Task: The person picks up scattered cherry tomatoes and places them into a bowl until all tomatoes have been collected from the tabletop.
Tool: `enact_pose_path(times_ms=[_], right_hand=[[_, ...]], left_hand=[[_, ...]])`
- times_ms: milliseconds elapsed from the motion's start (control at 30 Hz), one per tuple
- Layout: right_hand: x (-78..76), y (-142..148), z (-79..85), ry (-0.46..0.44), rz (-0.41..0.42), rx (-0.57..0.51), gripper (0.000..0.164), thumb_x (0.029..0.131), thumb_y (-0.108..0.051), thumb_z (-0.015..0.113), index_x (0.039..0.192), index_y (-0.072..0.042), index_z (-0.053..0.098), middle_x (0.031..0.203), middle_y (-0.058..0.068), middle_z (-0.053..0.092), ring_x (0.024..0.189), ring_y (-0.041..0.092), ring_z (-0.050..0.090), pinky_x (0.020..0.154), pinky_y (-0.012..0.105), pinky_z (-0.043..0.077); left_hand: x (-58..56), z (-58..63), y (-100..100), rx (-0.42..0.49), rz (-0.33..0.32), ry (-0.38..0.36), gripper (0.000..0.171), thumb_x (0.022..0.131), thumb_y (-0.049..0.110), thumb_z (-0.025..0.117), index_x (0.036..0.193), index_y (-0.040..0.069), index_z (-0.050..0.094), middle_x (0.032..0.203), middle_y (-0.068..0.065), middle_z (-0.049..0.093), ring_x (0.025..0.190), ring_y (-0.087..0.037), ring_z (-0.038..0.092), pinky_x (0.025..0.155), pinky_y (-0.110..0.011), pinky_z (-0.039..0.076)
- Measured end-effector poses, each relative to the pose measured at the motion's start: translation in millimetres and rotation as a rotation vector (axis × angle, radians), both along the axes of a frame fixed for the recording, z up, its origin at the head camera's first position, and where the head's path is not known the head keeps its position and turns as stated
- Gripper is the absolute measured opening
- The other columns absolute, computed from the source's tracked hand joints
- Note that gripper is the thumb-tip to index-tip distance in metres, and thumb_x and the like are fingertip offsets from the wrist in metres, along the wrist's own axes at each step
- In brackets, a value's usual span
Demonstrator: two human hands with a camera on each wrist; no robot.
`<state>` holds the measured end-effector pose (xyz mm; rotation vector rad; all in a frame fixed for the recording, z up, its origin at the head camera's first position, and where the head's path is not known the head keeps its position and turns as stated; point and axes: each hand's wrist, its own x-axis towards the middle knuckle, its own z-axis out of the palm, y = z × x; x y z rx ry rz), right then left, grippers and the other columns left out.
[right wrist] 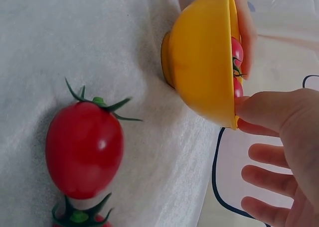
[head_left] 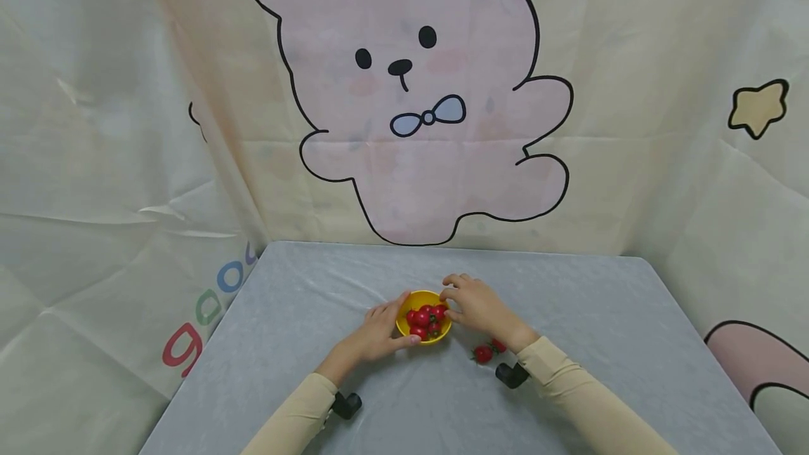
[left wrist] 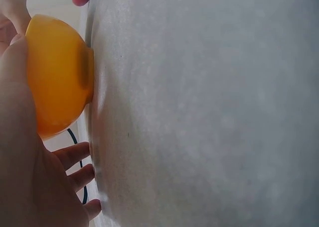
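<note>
A yellow bowl (head_left: 404, 328) stands upright on the table with several red cherry tomatoes (head_left: 422, 317) inside. My left hand (head_left: 378, 334) holds it from the left, thumb at the near rim and index finger at the far rim. In the left wrist view the other left fingers spread below the bowl (left wrist: 57, 77). At the bowl's right rim is my right hand (head_left: 477, 304), its thumb and index tips beside the tomatoes. No tomato shows between those tips in the right wrist view. Two cherry tomatoes with green stems, the nearer one (right wrist: 84, 150) large in that view, lie below the right wrist.
A pale grey cloth covers the table (head_left: 265, 343). Printed curtains hang behind and at both sides, with a pink bear (head_left: 411, 181) on the back one. Black wrist cameras, one of them the left camera (head_left: 346, 406), hang under the sleeves.
</note>
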<state>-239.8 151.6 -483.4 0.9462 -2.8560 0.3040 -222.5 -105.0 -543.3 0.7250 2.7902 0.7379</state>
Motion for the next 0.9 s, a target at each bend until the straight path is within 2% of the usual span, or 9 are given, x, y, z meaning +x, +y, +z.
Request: enact_pose_path(times_ms=[133,300,633,900], right_hand=[[0.9,3.2,-0.9,0.024,0.018,-0.016,0.022,0.087,-0.030,0.076,0.105,-0.018,0.075,0.127,0.010,0.065,0.110,0.025,0.061,0.091,0.046,0.055],[2.6,6.8,-1.0,0.054,0.025,-0.010,0.022,0.086,-0.031,0.076,0.104,-0.018,0.075,0.123,0.009,0.066,0.104,0.024,0.061,0.086,0.043,0.056],[6.8,14.8,-2.5,0.033,0.017,-0.008,0.022,0.086,-0.030,0.076,0.104,-0.017,0.075,0.121,0.009,0.066,0.102,0.024,0.060,0.083,0.043,0.056],[11.1,27.0,-7.3,0.020,0.021,0.006,0.021,0.084,-0.029,0.078,0.101,-0.016,0.076,0.116,0.006,0.067,0.100,0.025,0.062,0.084,0.043,0.057]], left_hand=[[1.4,1.9,1.1,0.025,0.003,0.004,0.094,0.090,0.066,0.055,0.160,0.019,0.012,0.161,-0.008,0.035,0.143,-0.037,0.038,0.118,-0.062,0.023],[2.0,2.6,1.8,0.009,0.010,-0.005,0.095,0.090,0.067,0.054,0.160,0.022,0.011,0.162,-0.006,0.033,0.144,-0.036,0.037,0.120,-0.060,0.022],[1.7,2.1,1.3,0.016,0.015,-0.024,0.095,0.089,0.069,0.054,0.160,0.024,0.010,0.163,-0.005,0.032,0.145,-0.037,0.035,0.120,-0.061,0.020],[1.6,2.7,0.6,0.008,0.005,-0.007,0.096,0.089,0.072,0.051,0.160,0.023,0.010,0.164,-0.003,0.030,0.145,-0.036,0.036,0.121,-0.057,0.021]])
